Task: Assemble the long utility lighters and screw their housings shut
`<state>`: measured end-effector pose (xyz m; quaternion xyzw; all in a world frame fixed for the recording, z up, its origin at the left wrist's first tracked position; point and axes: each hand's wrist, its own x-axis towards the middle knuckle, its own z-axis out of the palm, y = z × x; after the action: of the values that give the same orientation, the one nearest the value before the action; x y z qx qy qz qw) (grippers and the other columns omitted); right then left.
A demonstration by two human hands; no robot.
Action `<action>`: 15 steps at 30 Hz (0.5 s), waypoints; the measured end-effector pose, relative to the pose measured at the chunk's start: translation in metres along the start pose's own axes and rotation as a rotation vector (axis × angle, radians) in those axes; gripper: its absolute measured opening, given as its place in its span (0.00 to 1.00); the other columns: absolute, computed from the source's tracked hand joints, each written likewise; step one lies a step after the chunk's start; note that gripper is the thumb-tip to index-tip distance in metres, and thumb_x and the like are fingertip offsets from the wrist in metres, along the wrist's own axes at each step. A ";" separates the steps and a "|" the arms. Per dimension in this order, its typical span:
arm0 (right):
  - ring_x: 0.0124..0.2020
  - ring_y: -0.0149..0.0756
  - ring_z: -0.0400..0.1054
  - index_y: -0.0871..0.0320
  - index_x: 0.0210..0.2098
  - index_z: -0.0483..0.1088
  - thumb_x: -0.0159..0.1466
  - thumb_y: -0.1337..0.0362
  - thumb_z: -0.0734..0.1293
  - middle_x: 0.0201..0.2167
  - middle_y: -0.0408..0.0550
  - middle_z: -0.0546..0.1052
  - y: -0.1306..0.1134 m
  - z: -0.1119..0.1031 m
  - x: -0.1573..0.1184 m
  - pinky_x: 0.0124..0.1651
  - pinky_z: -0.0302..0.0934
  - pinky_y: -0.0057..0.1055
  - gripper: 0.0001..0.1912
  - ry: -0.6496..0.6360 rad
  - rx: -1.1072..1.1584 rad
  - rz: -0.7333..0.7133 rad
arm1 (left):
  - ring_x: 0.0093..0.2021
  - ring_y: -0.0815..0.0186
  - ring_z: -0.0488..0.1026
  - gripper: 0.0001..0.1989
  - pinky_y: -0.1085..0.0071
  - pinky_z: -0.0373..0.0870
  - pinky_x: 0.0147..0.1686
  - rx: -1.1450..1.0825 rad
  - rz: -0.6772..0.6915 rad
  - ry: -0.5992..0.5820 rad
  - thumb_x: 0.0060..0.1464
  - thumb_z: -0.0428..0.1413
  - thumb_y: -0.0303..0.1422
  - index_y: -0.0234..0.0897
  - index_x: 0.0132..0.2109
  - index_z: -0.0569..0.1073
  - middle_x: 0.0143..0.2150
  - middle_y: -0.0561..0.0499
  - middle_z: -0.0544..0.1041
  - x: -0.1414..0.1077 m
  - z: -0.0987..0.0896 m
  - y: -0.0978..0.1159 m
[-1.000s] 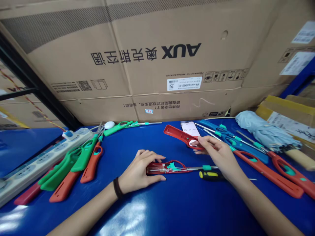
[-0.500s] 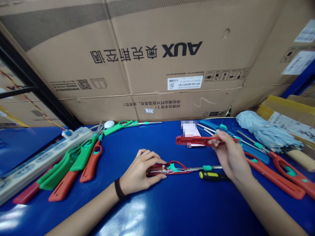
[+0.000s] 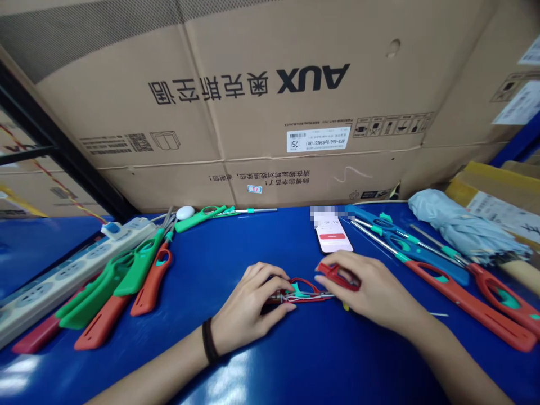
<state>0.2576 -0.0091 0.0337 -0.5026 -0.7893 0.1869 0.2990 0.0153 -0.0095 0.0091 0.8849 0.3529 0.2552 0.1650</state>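
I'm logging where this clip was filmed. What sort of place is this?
Likely a warehouse or assembly workshop: large cardboard cartons stacked behind a blue workbench, a power strip on it, and rows of red and green plastic-handled parts.

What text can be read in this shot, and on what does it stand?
"AUX", upside down on the carton
"奥克斯空调", upside down beside it
Barcode label: print too small to read
Phone screen: too small and blurred to read
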 end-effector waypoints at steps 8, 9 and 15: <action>0.32 0.35 0.72 0.53 0.36 0.71 0.63 0.66 0.63 0.35 0.42 0.74 -0.001 0.009 -0.002 0.33 0.60 0.28 0.05 -0.277 -0.194 -0.089 | 0.46 0.62 0.67 0.07 0.64 0.64 0.49 -0.073 -0.004 -0.029 0.60 0.54 0.30 0.40 0.46 0.70 0.47 0.47 0.71 0.001 0.003 -0.004; 0.32 0.36 0.72 0.53 0.36 0.71 0.63 0.67 0.63 0.36 0.42 0.75 -0.002 0.009 -0.002 0.34 0.60 0.28 0.05 -0.283 -0.196 -0.095 | 0.46 0.62 0.68 0.07 0.64 0.65 0.48 -0.084 -0.007 -0.027 0.60 0.53 0.30 0.40 0.46 0.70 0.47 0.47 0.71 0.000 0.003 -0.004; 0.34 0.36 0.72 0.53 0.38 0.70 0.61 0.70 0.63 0.37 0.42 0.75 -0.001 0.009 -0.001 0.36 0.61 0.28 0.08 -0.286 -0.167 -0.125 | 0.45 0.62 0.68 0.06 0.65 0.66 0.46 -0.104 -0.015 -0.030 0.61 0.53 0.31 0.40 0.45 0.71 0.46 0.47 0.72 0.000 0.004 -0.004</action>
<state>0.2516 -0.0100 0.0276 -0.4440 -0.8662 0.1716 0.1520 0.0153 -0.0068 0.0038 0.8762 0.3433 0.2586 0.2178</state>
